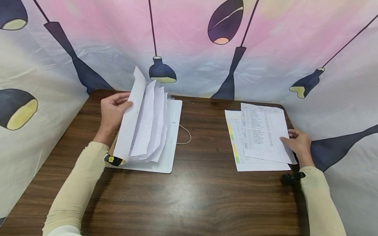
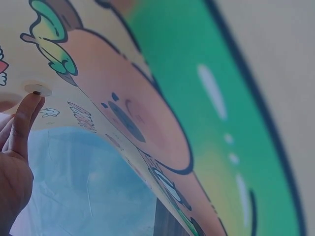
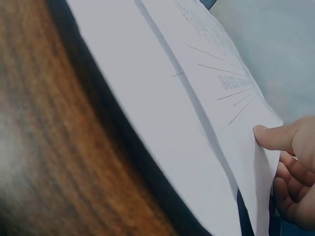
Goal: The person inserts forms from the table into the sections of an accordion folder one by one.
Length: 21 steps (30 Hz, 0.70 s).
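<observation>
My left hand (image 1: 113, 113) pinches the raised white cover (image 1: 128, 121) of a file folder, thumb on the inner face and fingers behind. In the left wrist view the cover's outside carries a cartoon print (image 2: 128, 98), and fingertips are at a small round button (image 2: 38, 90). Several loose printed sheets (image 1: 144, 127) stand fanned inside the folder, over its white back board (image 1: 175, 131). On the right, my right hand (image 1: 299, 146) pinches the right edge of a printed table sheet (image 1: 262, 131), thumb on top. That sheet overlaps another sheet with a coloured column (image 1: 234, 147).
A thin string loop (image 1: 189, 134) sticks out from the folder's right side. Brown wood tabletop (image 1: 206, 183) lies between folder and sheets. A patterned curtain (image 1: 189, 42) hangs behind the table and at both sides. Each wrist wears a small black camera (image 1: 113, 160).
</observation>
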Each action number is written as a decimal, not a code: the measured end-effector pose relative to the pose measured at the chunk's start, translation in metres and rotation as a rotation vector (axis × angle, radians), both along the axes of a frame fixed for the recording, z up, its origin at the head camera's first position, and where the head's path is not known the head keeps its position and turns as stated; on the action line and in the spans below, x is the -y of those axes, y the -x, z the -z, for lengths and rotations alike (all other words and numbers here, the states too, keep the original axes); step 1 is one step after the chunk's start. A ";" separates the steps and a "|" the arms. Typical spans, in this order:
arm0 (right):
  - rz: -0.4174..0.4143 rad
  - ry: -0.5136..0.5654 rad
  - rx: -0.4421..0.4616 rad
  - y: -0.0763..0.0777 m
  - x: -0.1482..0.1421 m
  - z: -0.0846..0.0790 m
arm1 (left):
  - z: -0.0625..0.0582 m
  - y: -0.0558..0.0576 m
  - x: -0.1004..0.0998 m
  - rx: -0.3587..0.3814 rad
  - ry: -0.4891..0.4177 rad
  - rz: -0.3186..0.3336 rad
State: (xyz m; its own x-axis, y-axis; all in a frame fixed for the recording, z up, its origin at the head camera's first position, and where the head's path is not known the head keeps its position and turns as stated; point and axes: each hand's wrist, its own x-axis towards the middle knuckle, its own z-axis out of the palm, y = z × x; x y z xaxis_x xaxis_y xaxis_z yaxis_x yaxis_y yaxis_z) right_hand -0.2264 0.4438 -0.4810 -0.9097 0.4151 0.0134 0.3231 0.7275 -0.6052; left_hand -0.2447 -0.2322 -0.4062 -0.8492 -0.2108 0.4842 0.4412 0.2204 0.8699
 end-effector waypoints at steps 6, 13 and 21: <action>0.000 0.003 0.025 0.001 -0.004 0.001 | 0.001 0.000 0.000 -0.001 0.005 0.001; -0.039 0.032 0.036 -0.001 -0.010 -0.001 | 0.001 0.000 0.000 0.007 -0.022 0.016; -0.025 0.140 0.087 -0.004 -0.014 -0.008 | 0.001 0.001 0.000 0.005 -0.015 0.011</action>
State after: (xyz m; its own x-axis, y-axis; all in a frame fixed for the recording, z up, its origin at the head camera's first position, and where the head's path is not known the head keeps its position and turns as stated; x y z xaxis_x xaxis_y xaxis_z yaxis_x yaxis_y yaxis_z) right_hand -0.2222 0.4577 -0.4725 -0.9150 0.3845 -0.1225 0.3617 0.6466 -0.6717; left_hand -0.2453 -0.2327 -0.4068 -0.8541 -0.2085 0.4765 0.4389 0.2026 0.8754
